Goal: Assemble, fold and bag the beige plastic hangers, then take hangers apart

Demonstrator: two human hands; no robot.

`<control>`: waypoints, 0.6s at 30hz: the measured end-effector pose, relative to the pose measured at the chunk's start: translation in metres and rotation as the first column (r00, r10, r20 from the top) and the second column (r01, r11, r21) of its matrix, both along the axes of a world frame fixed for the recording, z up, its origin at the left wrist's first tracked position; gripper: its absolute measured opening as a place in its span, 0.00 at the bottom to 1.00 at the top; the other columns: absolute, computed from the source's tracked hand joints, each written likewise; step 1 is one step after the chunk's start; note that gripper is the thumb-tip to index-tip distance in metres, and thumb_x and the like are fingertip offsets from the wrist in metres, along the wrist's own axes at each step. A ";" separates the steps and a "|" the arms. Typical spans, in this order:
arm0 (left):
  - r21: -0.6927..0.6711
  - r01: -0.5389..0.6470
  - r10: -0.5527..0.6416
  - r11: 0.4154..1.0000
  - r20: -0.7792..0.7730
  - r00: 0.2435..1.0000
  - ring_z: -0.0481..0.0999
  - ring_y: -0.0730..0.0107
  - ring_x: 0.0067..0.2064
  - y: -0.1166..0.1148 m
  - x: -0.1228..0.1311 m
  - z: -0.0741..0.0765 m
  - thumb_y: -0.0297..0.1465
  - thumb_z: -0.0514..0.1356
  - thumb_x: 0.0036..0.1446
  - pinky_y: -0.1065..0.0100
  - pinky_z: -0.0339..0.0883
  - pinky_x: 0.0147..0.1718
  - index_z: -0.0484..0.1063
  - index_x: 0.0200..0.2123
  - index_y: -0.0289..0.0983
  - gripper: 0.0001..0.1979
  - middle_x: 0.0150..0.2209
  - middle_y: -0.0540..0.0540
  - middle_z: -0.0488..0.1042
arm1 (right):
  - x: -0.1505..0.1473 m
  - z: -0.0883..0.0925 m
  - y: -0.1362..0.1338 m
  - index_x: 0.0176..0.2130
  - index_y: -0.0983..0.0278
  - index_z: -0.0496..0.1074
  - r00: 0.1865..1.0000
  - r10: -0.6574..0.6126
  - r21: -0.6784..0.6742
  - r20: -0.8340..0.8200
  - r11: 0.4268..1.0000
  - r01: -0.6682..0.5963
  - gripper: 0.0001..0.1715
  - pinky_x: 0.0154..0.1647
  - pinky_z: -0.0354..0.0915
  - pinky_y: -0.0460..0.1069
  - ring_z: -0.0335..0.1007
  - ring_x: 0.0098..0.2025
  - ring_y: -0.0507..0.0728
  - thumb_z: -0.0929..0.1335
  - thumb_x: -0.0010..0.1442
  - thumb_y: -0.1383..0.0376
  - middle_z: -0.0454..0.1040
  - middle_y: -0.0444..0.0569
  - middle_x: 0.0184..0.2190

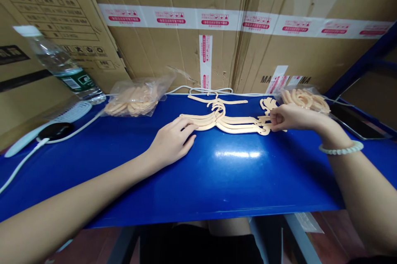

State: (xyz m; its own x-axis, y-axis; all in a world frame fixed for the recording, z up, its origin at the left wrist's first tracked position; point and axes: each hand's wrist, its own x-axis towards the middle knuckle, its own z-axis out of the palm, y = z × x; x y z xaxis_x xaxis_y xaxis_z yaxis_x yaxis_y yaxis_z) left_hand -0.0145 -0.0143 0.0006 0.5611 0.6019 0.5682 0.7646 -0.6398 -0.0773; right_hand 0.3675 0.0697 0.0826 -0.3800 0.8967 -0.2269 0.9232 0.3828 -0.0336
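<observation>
Several beige hangers (238, 125) lie overlapped on the blue table, their hooks (218, 110) bunched at the middle. My left hand (171, 140) is closed over their left ends, thumb on the near side and fingers on the far side. At the right ends, my right hand (281, 117) is closed in a pinch on a small beige piece, mostly hidden by the fingers. More small beige pieces (269, 103) lie just beyond that hand. Behind the group, a separate beige hanger (228, 101) lies flat.
Clear bags of beige parts lie at left (133, 98) and right (307, 99). A water bottle (66, 67), white comb-like object (72, 112) and black disc with a cable (57, 131) are at left. A phone-like slab (356, 121) lies right. Cardboard (173, 57) walls the back.
</observation>
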 end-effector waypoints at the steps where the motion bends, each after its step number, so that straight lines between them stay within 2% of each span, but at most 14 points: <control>1: -0.003 -0.005 0.005 1.000 0.007 1.000 0.76 0.54 0.47 0.000 0.000 0.000 0.28 0.55 0.66 0.54 0.74 0.49 0.75 0.45 0.32 0.11 0.45 0.38 0.78 | 0.000 0.000 0.000 0.25 0.62 0.69 1.000 0.010 -0.013 0.006 1.000 -0.010 0.07 0.26 0.56 0.47 0.67 0.26 0.54 0.72 0.48 0.64 0.73 0.44 0.23; 5: -0.026 -0.026 0.027 0.999 0.037 0.999 0.75 0.53 0.49 -0.001 0.001 -0.001 0.29 0.56 0.65 0.55 0.74 0.47 0.74 0.46 0.33 0.11 0.46 0.39 0.78 | 0.000 0.002 -0.002 0.25 0.62 0.68 0.998 0.031 -0.080 0.054 0.996 -0.027 0.09 0.26 0.55 0.48 0.66 0.25 0.54 0.72 0.49 0.62 0.71 0.44 0.22; 9: -0.039 -0.023 0.025 0.999 0.066 0.998 0.75 0.54 0.48 -0.001 0.001 -0.002 0.28 0.56 0.65 0.56 0.74 0.46 0.75 0.45 0.34 0.10 0.46 0.40 0.78 | -0.001 0.002 -0.005 0.26 0.62 0.67 0.999 0.041 -0.104 0.035 0.994 -0.038 0.11 0.27 0.55 0.48 0.65 0.25 0.54 0.72 0.50 0.60 0.71 0.44 0.23; 13: -0.023 -0.006 0.008 1.000 0.085 0.996 0.75 0.55 0.48 -0.001 0.001 -0.002 0.27 0.56 0.64 0.56 0.74 0.46 0.75 0.44 0.33 0.09 0.46 0.40 0.78 | 0.000 0.004 -0.006 0.25 0.62 0.66 0.998 0.063 -0.152 0.000 0.986 -0.062 0.19 0.26 0.54 0.48 0.62 0.25 0.52 0.71 0.51 0.51 0.69 0.44 0.22; 18: 0.013 0.012 -0.013 1.000 0.085 0.996 0.76 0.57 0.47 0.000 0.001 -0.003 0.25 0.56 0.65 0.58 0.74 0.46 0.75 0.44 0.34 0.09 0.46 0.41 0.78 | -0.007 0.012 -0.012 0.20 0.62 0.60 0.990 0.095 -0.050 -0.107 0.994 -0.101 0.31 0.24 0.49 0.49 0.52 0.22 0.50 0.67 0.55 0.40 0.59 0.42 0.18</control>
State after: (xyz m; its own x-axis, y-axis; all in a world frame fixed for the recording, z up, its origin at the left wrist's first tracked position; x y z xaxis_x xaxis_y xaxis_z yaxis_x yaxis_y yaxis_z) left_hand -0.0139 -0.0142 -0.0025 0.5178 0.5876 0.6218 0.7608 -0.6486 -0.0206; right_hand 0.3600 0.0580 0.0945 -0.4895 0.8413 -0.2292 0.8718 0.4661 -0.1509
